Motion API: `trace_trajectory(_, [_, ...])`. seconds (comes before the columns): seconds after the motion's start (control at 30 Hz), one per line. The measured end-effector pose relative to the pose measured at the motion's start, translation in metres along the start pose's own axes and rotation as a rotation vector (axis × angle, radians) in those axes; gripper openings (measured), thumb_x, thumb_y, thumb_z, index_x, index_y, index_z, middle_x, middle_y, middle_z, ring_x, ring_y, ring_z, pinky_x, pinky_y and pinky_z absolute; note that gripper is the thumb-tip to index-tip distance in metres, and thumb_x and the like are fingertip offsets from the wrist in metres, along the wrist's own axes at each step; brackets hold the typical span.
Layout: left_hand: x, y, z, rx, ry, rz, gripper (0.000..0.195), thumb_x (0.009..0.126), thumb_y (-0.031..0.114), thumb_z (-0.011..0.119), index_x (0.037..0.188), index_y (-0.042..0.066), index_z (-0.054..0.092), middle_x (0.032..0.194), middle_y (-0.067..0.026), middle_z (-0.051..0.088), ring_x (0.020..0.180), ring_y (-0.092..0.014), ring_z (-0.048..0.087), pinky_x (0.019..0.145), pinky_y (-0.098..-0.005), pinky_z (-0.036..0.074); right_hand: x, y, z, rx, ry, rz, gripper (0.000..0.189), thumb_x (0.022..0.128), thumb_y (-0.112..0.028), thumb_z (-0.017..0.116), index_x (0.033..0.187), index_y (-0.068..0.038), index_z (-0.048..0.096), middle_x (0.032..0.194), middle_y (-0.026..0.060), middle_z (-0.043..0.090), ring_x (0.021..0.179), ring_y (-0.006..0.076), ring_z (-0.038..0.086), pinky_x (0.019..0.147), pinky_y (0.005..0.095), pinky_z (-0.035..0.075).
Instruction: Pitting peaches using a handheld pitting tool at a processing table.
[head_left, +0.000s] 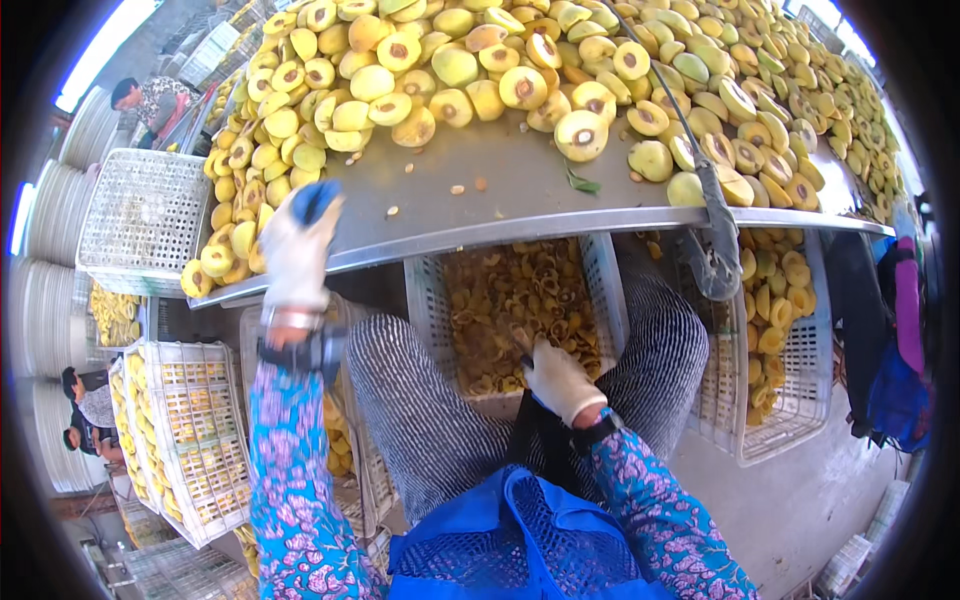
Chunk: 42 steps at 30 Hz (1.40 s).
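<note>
My left hand (292, 244), in a pale work glove with blue at the fingertips, is over the front edge of a metal table (450, 172). It is beside a heap of halved yellow peaches (281, 124); blur hides whether anything is in its fingers. Lower down, my right hand (562, 382), also gloved, is closed around a small hand tool (523, 349) whose tip is blurred. Beneath that hand, between my knees, a pale plastic crate (611, 292) holds peach scraps (517, 300) that look like thin rings and peelings.
A grey-wrapped bar (712, 217) hangs over the table edge. Crates of peach halves stand at right (780, 420) and left (199, 435). A perforated crate (142, 217) sits at the table's left end. Other people (154, 105) are at far left; a purple sleeve (907, 307) shows at right.
</note>
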<state>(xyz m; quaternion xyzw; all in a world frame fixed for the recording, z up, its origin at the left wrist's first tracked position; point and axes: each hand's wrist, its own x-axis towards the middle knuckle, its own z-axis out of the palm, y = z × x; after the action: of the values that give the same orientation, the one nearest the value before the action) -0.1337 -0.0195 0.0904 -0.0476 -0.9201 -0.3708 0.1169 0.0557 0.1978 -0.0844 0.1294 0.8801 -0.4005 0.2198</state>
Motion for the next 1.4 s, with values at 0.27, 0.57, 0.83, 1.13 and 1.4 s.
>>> trace_trajectory(0.27, [0.110, 0.012, 0.114, 0.632, -0.201, 0.428, 0.039, 0.078, 0.035, 0.068, 0.103, 0.006, 0.059, 0.101, -0.0189, 0.062, 0.096, -0.034, 0.059, 0.083, -0.0431, 0.046, -0.003, 0.003, -0.002, 0.187, -0.004, -0.005, 0.040, 0.085, -0.030, 0.058, 0.096, 0.008, 0.052, 0.086, 0.0306, 0.061, 0.087, 0.0454, 0.059, 0.076, 0.0478, 0.047])
trace_trajectory(0.57, [0.092, -0.009, 0.091, 0.271, -0.482, 0.236, 0.019, 0.077, 0.023, 0.067, 0.086, 0.007, 0.067, 0.081, -0.0120, 0.068, 0.079, -0.026, 0.065, 0.073, -0.0370, 0.050, -0.002, 0.006, -0.008, 0.770, -0.123, 0.099, 0.021, 0.089, -0.022, 0.060, 0.088, -0.003, 0.050, 0.062, -0.0008, 0.048, 0.049, 0.0067, 0.044, 0.042, 0.0234, 0.036])
trace_trajectory(0.83, [0.114, 0.000, 0.100, 0.479, -0.309, -0.138, 0.069, 0.084, 0.064, 0.047, 0.100, 0.000, 0.066, 0.100, -0.0242, 0.065, 0.098, -0.035, 0.062, 0.083, -0.0427, 0.047, -0.008, -0.002, -0.003, 0.906, -0.202, 0.087, 0.018, 0.089, -0.020, 0.059, 0.089, -0.004, 0.051, 0.065, -0.0002, 0.050, 0.052, 0.0075, 0.047, 0.046, 0.0230, 0.038])
trace_trajectory(1.13, [0.106, 0.034, 0.153, 0.304, -0.284, 0.100, 0.054, 0.067, 0.020, 0.079, 0.113, 0.002, 0.058, 0.099, -0.0182, 0.065, 0.093, -0.030, 0.064, 0.082, -0.0347, 0.050, 0.003, 0.002, 0.006, 0.749, -0.120, 0.097, 0.032, 0.087, -0.028, 0.059, 0.097, 0.002, 0.056, 0.072, 0.0102, 0.059, 0.061, 0.0165, 0.056, 0.056, 0.0314, 0.045])
trace_trajectory(1.4, [0.059, 0.034, 0.086, -0.428, -0.601, 0.043, 0.040, 0.073, 0.003, 0.072, 0.112, 0.004, 0.063, 0.096, -0.0030, 0.066, 0.082, -0.010, 0.061, 0.075, -0.0224, 0.050, -0.041, -0.021, -0.052, 1.307, -0.140, 0.056, 0.021, 0.089, -0.022, 0.060, 0.096, -0.004, 0.054, 0.065, -0.0015, 0.051, 0.049, 0.0059, 0.045, 0.043, 0.0217, 0.036])
